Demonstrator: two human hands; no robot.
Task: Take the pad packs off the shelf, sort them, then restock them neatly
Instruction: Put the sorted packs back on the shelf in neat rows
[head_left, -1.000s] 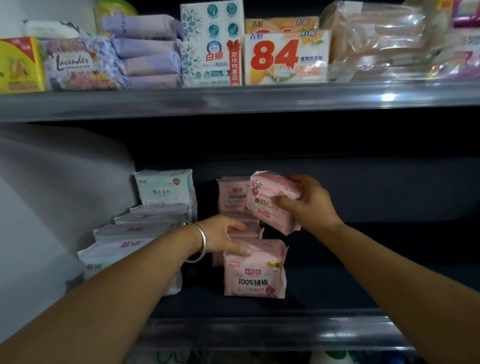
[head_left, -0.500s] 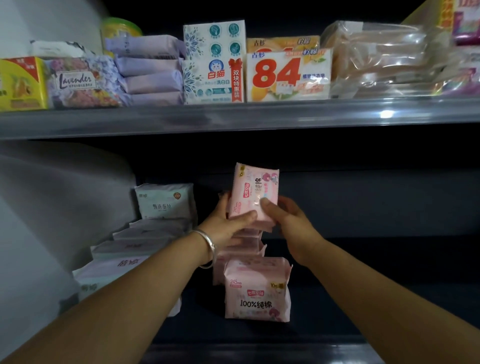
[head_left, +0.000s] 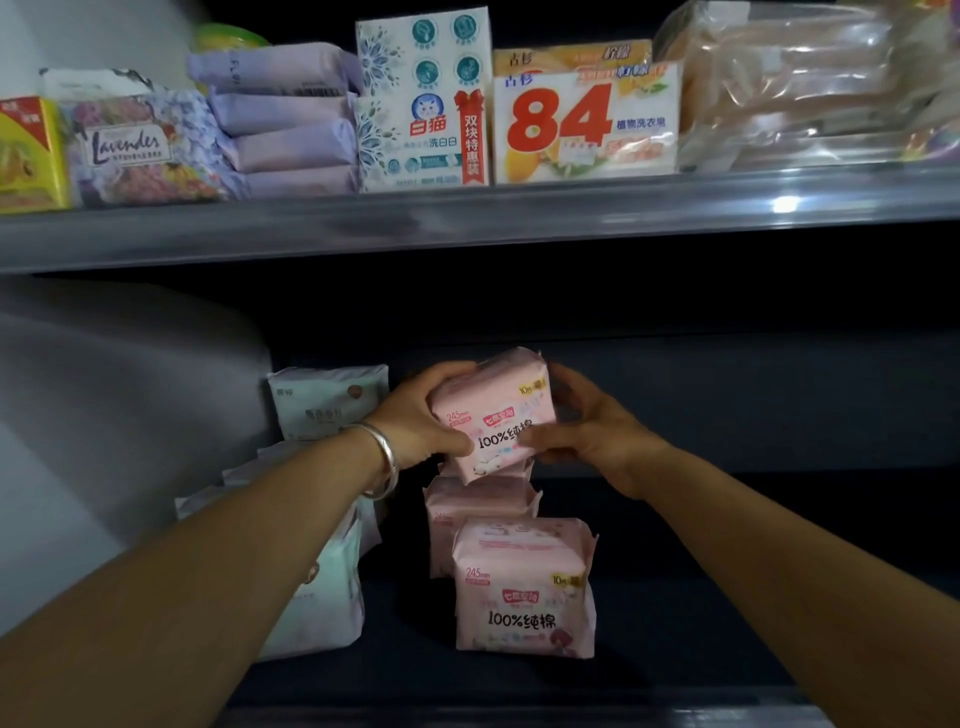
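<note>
The left forearm hides most of the pale green packs (head_left: 332, 597); the pink stack's (head_left: 478, 509) lower packs are barely visible.

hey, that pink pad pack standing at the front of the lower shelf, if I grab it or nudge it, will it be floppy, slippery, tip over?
The front pink pack looks soft: its wrapper is puffy with crimped side seams, so it would probably squash rather than stay stiff. The film has a slight sheen, so it may be a little slippery. It stands upright on a narrow edge, apparently leaning on nothing, so a nudge would likely tip it.
</note>
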